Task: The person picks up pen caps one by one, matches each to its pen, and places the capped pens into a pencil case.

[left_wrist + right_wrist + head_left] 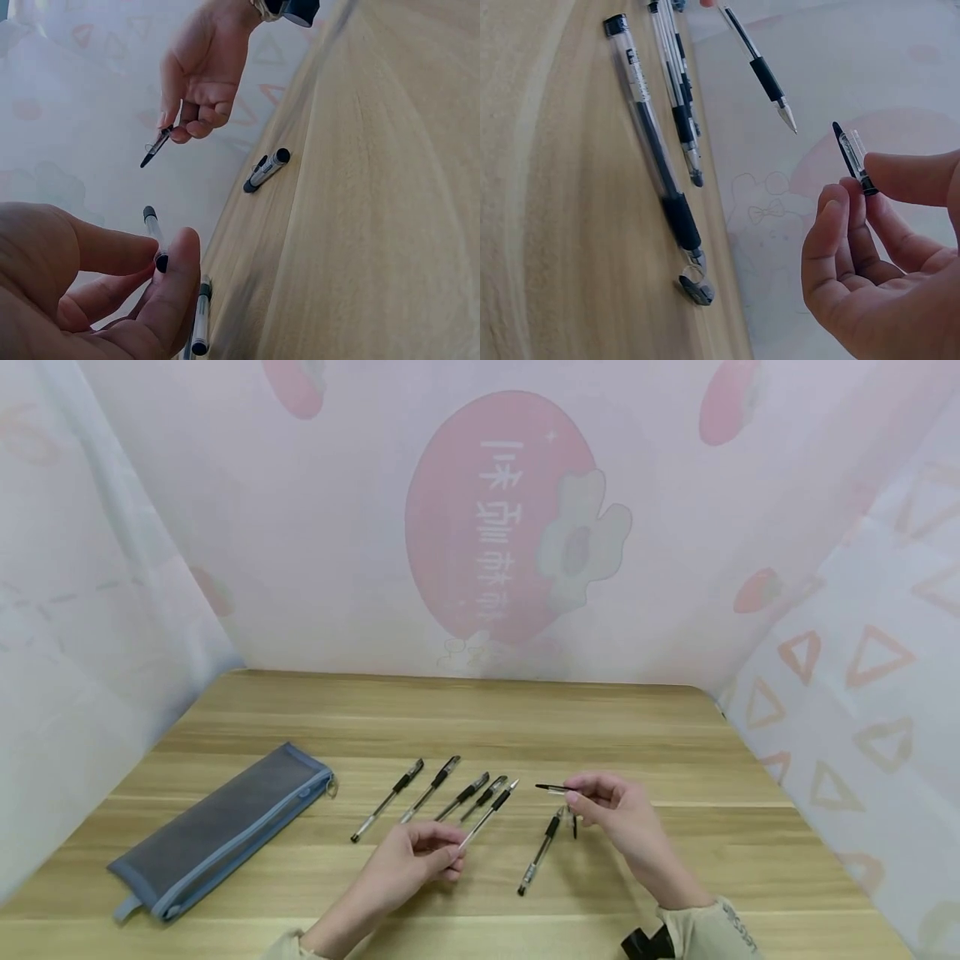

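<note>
My left hand (420,862) pinches an uncapped gel pen (501,799) near its rear end, with the bare tip pointing up and away. In my right hand (622,822), thumb and fingers pinch a clear pen cap with a black clip (847,154), apart from that pen's tip. Below the right hand, a second uncapped pen (540,852) lies on the table. Its loose cap (696,290) lies right by its tip, partly covered by the right hand in the head view. Several capped pens (388,798) lie side by side beyond the left hand.
A grey mesh pencil case (232,818) with blue trim and a zip lies at the left of the wooden table (465,714). Printed curtains (337,543) surround the table at the back and sides. A black device (648,943) sits at the right wrist.
</note>
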`<act>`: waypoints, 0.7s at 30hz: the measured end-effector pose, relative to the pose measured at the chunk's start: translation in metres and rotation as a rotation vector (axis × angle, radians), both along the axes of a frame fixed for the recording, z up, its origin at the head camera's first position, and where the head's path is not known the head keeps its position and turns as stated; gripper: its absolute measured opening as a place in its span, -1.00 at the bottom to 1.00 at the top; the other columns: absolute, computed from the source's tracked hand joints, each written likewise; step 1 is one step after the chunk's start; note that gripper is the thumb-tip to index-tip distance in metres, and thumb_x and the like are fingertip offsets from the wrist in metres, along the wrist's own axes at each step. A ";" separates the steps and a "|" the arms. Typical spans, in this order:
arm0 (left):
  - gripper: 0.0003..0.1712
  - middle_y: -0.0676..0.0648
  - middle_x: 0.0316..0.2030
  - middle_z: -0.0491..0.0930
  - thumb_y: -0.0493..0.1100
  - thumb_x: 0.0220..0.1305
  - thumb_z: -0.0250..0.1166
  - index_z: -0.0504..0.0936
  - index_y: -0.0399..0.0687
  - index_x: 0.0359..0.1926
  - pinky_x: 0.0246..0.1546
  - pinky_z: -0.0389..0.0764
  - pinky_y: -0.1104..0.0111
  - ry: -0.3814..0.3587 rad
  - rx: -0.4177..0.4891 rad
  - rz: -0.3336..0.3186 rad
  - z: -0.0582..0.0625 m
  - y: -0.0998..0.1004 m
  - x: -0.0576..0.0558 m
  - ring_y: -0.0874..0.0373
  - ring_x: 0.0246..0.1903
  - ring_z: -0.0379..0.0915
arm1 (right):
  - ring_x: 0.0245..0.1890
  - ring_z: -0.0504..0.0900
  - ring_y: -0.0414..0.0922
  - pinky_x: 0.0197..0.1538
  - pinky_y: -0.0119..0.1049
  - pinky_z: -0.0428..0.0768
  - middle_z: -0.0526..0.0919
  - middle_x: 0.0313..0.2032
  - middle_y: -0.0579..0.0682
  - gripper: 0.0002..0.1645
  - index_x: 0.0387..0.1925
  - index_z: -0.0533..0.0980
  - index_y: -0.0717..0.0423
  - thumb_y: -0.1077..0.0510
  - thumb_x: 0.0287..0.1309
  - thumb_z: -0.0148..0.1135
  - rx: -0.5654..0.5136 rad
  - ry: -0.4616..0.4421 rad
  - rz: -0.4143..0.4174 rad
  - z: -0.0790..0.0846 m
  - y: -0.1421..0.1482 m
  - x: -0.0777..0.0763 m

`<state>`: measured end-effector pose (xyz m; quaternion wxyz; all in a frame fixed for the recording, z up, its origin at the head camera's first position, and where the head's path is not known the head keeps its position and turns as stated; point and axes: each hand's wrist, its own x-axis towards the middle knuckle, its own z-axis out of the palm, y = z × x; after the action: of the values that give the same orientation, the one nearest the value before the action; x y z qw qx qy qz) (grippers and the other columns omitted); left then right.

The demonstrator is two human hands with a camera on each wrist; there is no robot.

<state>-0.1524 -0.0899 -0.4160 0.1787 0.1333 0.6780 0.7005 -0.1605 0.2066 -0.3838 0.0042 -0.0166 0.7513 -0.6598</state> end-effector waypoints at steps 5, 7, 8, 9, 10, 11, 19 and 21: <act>-0.71 -0.28 -0.28 0.64 -0.40 0.27 0.29 0.56 -0.54 -0.03 -0.23 0.68 0.26 0.001 -0.008 -0.003 0.001 0.001 0.001 -0.08 -0.27 0.63 | -0.31 0.60 -0.08 -0.26 -0.30 0.61 0.60 -0.23 0.24 -0.73 -0.09 0.58 0.33 0.29 0.18 0.37 0.005 -0.004 0.005 -0.003 -0.005 0.000; -0.71 -0.28 -0.29 0.64 -0.41 0.27 0.30 0.56 -0.53 -0.03 -0.23 0.68 0.26 -0.006 -0.005 -0.012 0.001 0.002 0.001 -0.06 -0.28 0.63 | -0.32 0.60 -0.07 -0.27 -0.30 0.61 0.60 -0.23 0.25 -0.72 -0.09 0.58 0.33 0.28 0.19 0.36 0.013 0.007 0.004 -0.004 -0.005 0.001; -0.71 -0.27 -0.30 0.64 -0.41 0.26 0.30 0.57 -0.53 -0.03 -0.23 0.68 0.26 -0.007 -0.007 -0.020 0.000 0.002 0.002 -0.05 -0.28 0.63 | -0.31 0.59 -0.06 -0.27 -0.30 0.61 0.60 -0.23 0.26 -0.73 -0.09 0.58 0.33 0.28 0.19 0.36 0.011 0.006 0.000 -0.004 -0.006 0.000; -0.71 -0.27 -0.30 0.64 -0.41 0.26 0.30 0.57 -0.53 -0.03 -0.23 0.68 0.26 -0.008 -0.009 -0.029 0.000 0.002 0.002 -0.04 -0.29 0.63 | -0.32 0.59 -0.06 -0.27 -0.29 0.61 0.60 -0.23 0.27 -0.74 -0.09 0.58 0.33 0.29 0.20 0.35 0.009 0.005 -0.008 -0.005 -0.006 0.000; -0.72 -0.27 -0.31 0.64 -0.41 0.26 0.30 0.57 -0.52 -0.04 -0.24 0.68 0.27 -0.008 -0.013 -0.041 0.000 0.002 0.002 -0.04 -0.29 0.63 | -0.32 0.59 -0.06 -0.27 -0.29 0.61 0.60 -0.23 0.26 -0.74 -0.09 0.58 0.33 0.30 0.20 0.34 0.005 0.003 -0.017 -0.005 -0.006 0.000; -0.72 -0.26 -0.31 0.64 -0.40 0.26 0.30 0.58 -0.51 -0.04 -0.25 0.68 0.28 -0.003 -0.019 -0.055 0.000 0.001 0.002 -0.03 -0.30 0.62 | -0.31 0.58 -0.05 -0.26 -0.28 0.61 0.60 -0.23 0.25 -0.74 -0.09 0.57 0.34 0.30 0.19 0.35 0.003 -0.002 -0.026 -0.005 -0.006 0.000; -0.74 -0.27 -0.33 0.65 -0.39 0.27 0.31 0.61 -0.50 -0.06 -0.26 0.69 0.25 0.007 -0.018 -0.106 0.001 0.003 0.005 0.00 -0.31 0.61 | -0.30 0.57 -0.04 -0.26 -0.31 0.61 0.60 -0.28 0.16 -0.71 -0.09 0.57 0.34 0.34 0.14 0.37 0.011 -0.020 -0.066 -0.008 -0.007 -0.001; -0.74 -0.27 -0.33 0.65 -0.39 0.27 0.30 0.60 -0.50 -0.05 -0.26 0.69 0.25 0.009 -0.022 -0.103 0.002 0.003 0.005 -0.01 -0.32 0.62 | -0.30 0.57 -0.05 -0.26 -0.32 0.61 0.59 -0.27 0.16 -0.71 -0.09 0.58 0.33 0.34 0.13 0.37 0.026 -0.017 -0.062 -0.009 -0.007 -0.001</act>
<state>-0.1471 -0.0869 -0.4143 0.2128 0.1691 0.6785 0.6824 -0.1610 0.1996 -0.3924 -0.0099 0.0124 0.7598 -0.6500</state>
